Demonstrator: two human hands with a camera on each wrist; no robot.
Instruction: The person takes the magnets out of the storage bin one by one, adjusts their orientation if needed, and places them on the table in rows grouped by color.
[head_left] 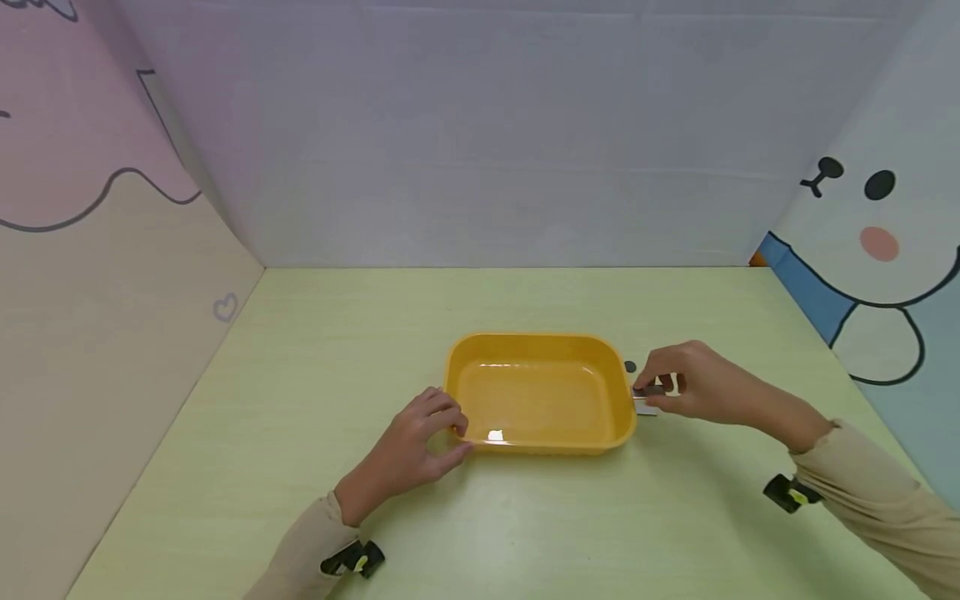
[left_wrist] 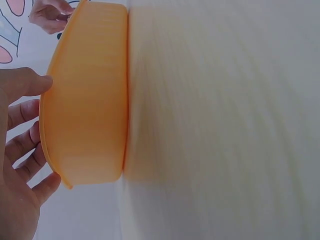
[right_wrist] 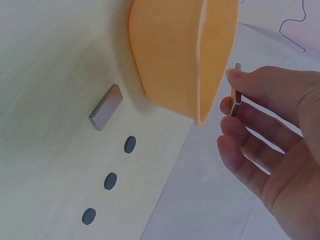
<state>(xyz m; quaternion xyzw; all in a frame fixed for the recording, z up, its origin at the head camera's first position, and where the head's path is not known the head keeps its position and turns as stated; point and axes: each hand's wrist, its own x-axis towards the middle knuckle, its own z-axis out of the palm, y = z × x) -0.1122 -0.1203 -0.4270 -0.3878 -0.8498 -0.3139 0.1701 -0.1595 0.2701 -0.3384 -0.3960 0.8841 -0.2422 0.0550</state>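
Note:
A yellow rectangular tub (head_left: 540,392) with rounded corners stands on the table. My left hand (head_left: 423,437) holds its rim at the front left corner, thumb outside and fingers over the edge. Beside the tub's right end, my right hand (head_left: 693,383) pinches a small flat metal bar (right_wrist: 237,95) between thumb and fingertips, raised above the table. A similar silver bar (right_wrist: 106,107) lies on the table by the tub. Close to it are three dark round discs (right_wrist: 130,144) in a row; the head view shows just one disc (head_left: 630,366), the others being hidden.
The pale green table (head_left: 525,533) meets a plain light wall (head_left: 495,142) at the back. Side panels with cartoon drawings flank it at the left (head_left: 112,358) and right (head_left: 892,333). Dark wrist cameras are strapped over both sleeves.

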